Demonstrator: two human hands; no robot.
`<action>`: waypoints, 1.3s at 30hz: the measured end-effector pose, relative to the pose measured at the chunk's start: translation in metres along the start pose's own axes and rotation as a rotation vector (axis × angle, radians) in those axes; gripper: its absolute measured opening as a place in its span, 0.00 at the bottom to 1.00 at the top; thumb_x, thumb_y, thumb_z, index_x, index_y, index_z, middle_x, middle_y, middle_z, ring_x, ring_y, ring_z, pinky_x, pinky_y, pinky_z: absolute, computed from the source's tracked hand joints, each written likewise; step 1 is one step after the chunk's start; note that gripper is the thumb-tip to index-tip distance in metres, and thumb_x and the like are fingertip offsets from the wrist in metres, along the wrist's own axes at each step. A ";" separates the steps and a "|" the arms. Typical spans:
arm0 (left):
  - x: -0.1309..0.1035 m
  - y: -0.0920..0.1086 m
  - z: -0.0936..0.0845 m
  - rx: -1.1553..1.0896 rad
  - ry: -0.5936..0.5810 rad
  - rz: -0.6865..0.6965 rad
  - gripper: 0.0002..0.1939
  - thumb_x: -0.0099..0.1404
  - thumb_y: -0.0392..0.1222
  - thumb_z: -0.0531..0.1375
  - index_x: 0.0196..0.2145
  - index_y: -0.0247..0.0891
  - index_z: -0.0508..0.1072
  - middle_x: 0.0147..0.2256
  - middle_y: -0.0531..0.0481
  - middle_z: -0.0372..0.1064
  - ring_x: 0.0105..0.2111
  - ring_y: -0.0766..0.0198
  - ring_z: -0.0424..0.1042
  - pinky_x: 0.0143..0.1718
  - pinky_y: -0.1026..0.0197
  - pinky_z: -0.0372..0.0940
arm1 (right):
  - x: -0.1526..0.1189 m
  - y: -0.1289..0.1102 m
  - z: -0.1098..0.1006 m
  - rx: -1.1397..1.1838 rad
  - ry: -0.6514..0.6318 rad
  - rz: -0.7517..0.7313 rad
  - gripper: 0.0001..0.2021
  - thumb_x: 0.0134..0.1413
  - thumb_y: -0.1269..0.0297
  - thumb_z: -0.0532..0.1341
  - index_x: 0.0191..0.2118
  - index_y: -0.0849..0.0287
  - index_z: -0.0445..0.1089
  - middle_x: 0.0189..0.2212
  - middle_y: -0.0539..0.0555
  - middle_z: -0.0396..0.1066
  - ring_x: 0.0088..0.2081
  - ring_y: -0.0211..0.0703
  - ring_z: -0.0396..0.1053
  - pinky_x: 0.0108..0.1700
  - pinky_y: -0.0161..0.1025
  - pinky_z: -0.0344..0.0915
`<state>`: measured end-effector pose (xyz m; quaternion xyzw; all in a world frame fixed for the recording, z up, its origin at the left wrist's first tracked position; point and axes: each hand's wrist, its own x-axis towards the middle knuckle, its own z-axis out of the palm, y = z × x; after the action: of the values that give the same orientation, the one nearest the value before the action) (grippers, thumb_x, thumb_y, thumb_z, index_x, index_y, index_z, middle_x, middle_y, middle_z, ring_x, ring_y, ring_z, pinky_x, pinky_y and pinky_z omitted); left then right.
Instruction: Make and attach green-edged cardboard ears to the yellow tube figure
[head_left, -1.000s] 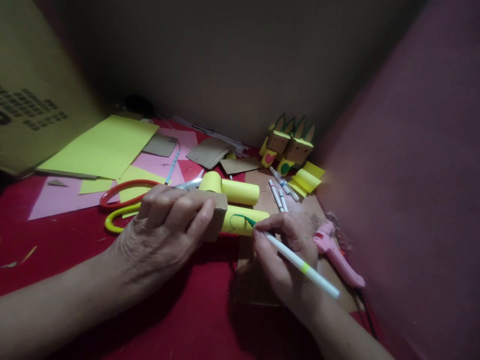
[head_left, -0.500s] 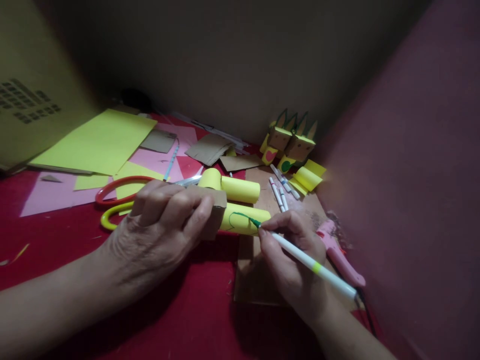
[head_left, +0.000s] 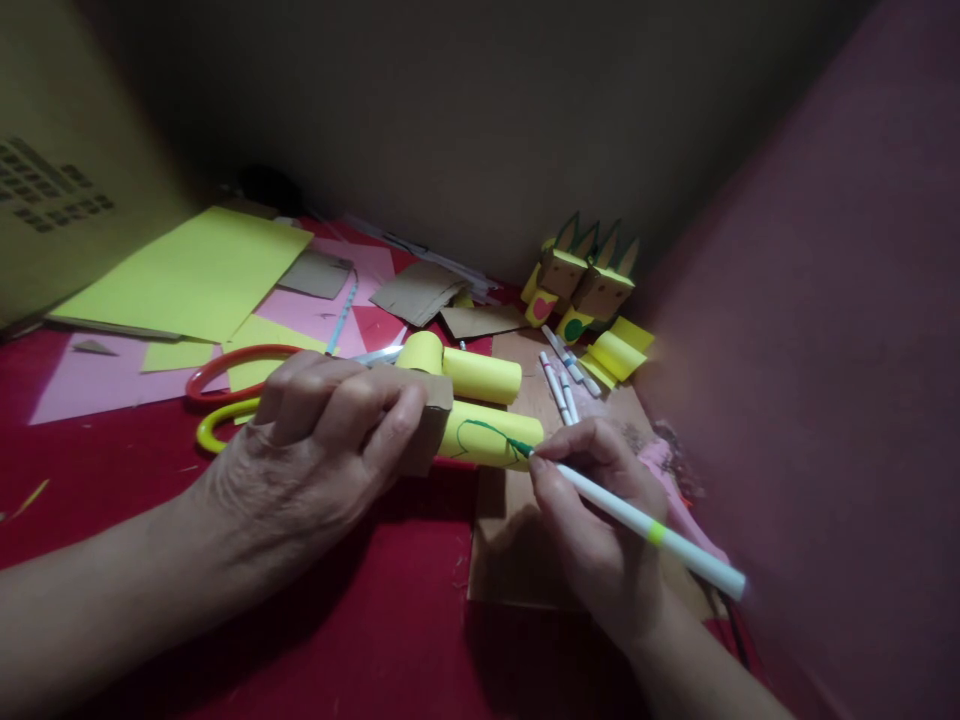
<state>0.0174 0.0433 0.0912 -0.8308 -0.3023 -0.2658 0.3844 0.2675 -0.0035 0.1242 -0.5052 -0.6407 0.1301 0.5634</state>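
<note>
My left hand (head_left: 322,440) is wrapped round a small cardboard box (head_left: 435,425); most of the box is hidden under the fingers. A yellow paper roll (head_left: 491,425) sticks out from the box to the right, carrying a green curved outline. Pinched in my right hand (head_left: 600,510) is a green marker (head_left: 652,532) with a white barrel and a yellow-green band. Its tip touches the roll at the right end of the outline. Behind lie two more yellow paper rolls (head_left: 484,375). Scissors (head_left: 217,430) with red and yellow handles rest partly beneath my left hand.
Two cardboard figures (head_left: 585,275) stand at the back right. Several markers (head_left: 559,385) and a folded yellow paper (head_left: 619,350) lie before them. A pink glue gun (head_left: 679,495) rests beside the right wall. Yellow sheets (head_left: 202,270) and cardboard scraps (head_left: 420,292) cover the back left.
The marker tip has moved slightly right along the roll, and the green line is longer, curving down at its right end. My left hand keeps its grip on the box.
</note>
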 end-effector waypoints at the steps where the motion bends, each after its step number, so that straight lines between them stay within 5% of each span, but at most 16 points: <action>1: 0.000 0.000 0.000 0.005 -0.001 0.001 0.23 0.81 0.28 0.53 0.70 0.19 0.65 0.57 0.29 0.71 0.56 0.39 0.69 0.65 0.40 0.68 | 0.000 0.000 0.000 0.010 0.000 0.010 0.05 0.55 0.69 0.64 0.30 0.51 0.71 0.17 0.40 0.64 0.15 0.34 0.61 0.18 0.30 0.60; 26: -0.004 0.000 0.003 -0.027 -0.001 -0.005 0.24 0.83 0.33 0.57 0.71 0.20 0.66 0.60 0.29 0.71 0.58 0.39 0.68 0.68 0.39 0.67 | 0.001 0.000 -0.002 0.006 -0.093 -0.016 0.05 0.60 0.71 0.66 0.34 0.53 0.75 0.22 0.45 0.75 0.21 0.38 0.74 0.24 0.31 0.69; 39: -0.006 -0.001 0.001 -0.036 -0.003 0.003 0.23 0.82 0.30 0.55 0.70 0.19 0.66 0.58 0.29 0.70 0.58 0.40 0.69 0.68 0.39 0.68 | 0.001 0.000 -0.001 0.042 -0.032 0.043 0.04 0.52 0.70 0.64 0.30 0.52 0.74 0.19 0.42 0.68 0.17 0.34 0.63 0.19 0.31 0.59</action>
<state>0.0132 0.0425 0.0875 -0.8383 -0.2967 -0.2695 0.3696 0.2685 -0.0033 0.1254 -0.5046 -0.6357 0.1637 0.5607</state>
